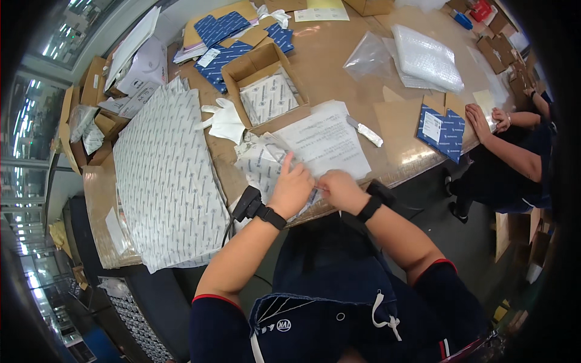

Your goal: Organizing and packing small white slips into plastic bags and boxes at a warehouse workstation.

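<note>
At the table's near edge, both my hands work on a crumpled sheet of white wrapping paper (259, 156) with a dark repeated print. My left hand (293, 189) lies over it, index finger stretched along the paper, the other fingers curled onto its near part. Close on the right, my right hand (340, 191) is closed in a pinch at a small thin thing, too small to make out. Whatever the paper wraps is hidden. Beyond my hands lies a printed white sheet (330, 142), with a white-handled utility knife (368, 134) at its right edge.
A big stack of printed wrapping paper (169, 175) covers the left side. An open carton (236, 75) holds wrapped packets; a white glove (225, 120) lies beside it. Bubble wrap (426, 57) lies far right. Another person's hand (478, 123) rests near a blue flattened box (440, 130).
</note>
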`<move>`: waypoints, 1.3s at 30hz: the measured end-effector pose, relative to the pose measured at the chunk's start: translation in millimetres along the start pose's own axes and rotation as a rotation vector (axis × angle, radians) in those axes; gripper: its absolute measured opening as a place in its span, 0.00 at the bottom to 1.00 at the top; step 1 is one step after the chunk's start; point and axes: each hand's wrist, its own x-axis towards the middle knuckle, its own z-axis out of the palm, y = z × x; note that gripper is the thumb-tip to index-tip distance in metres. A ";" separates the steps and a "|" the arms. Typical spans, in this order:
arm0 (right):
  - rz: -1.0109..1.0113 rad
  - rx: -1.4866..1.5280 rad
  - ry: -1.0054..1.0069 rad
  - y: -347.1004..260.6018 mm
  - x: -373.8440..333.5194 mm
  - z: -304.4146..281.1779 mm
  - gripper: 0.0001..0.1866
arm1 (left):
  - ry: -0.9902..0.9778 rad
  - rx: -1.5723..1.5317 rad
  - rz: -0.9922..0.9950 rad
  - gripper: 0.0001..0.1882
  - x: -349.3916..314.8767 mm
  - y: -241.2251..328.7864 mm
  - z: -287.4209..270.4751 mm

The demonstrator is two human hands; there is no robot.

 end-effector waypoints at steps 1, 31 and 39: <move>-0.023 0.011 0.017 4.9 -5.7 -10.2 0.12 | 0.060 -0.010 0.017 0.03 -0.4 2.3 2.5; 0.191 0.228 -0.074 42.3 -77.9 -80.3 0.08 | 0.024 -0.365 0.135 0.05 37.7 34.6 6.1; 0.356 0.384 -0.377 46.1 -86.6 -96.5 0.08 | -0.064 -0.388 0.231 0.06 41.7 42.9 7.8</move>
